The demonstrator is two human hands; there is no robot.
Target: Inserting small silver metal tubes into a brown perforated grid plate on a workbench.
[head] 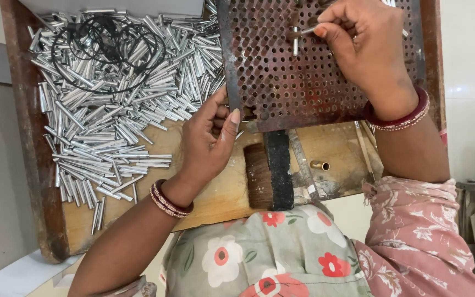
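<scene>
Nearest the camera, a flowered cloth (259, 258) is lying across the person's lap, right up against the near edge of the wooden bench (215, 198). Just beyond it, a black strap (279, 170) is running over the near edge beside a brown brush (257, 175), and a small brass tube (320, 165) is resting to the right of them.

The left hand (207, 140) is bracing the near left corner of the rusty perforated plate (309, 71), its grip closing loosely on the plate's edge, thumb on top and fingers curled underneath. Further up, the right hand (366, 47) is pinching a thin silver tube (310, 30) between thumb and forefinger, a tight grip, and pointing its tip at the holes near the plate's far edge. A second tube (296, 44) is already standing upright in a hole there.

To do this well (judging from the angle), the tube is best kept square to the hole while the left hand is holding the plate steady, so that it is dropping straight in rather than jamming.

Toward the far left corner of the bench, a big heap of silver tubes (116, 104) is spreading out, with a coil of black wire (105, 47) lying on top. The bench is worn and scuffed, and pale walls are showing on either side.
</scene>
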